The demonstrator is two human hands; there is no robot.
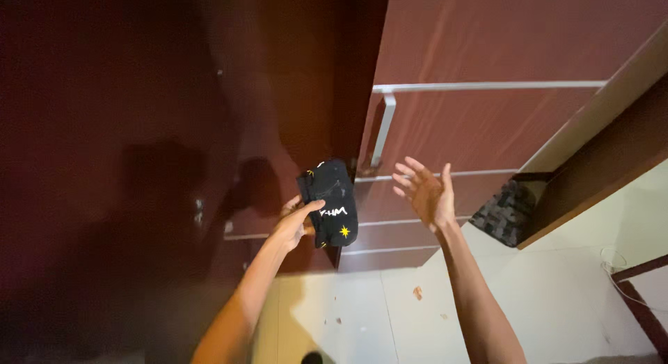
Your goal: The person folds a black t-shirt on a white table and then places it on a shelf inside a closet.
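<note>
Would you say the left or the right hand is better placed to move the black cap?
Left, probably: the left hand already holds the black cap, while the right hand is open and apart.

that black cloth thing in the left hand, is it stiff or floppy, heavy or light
Probably floppy: the black cloth item bends and sags around the left hand. Likely light, since the fingers alone pinch it up. Unlikely to slip, being fabric. The right hand is open, apart from it.

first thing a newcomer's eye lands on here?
The black cloth item with small yellow and white marks, gripped in the left hand at centre frame. Beside it the right hand is raised, open and empty, before the dark red wardrobe door with its long silver handle.
</note>
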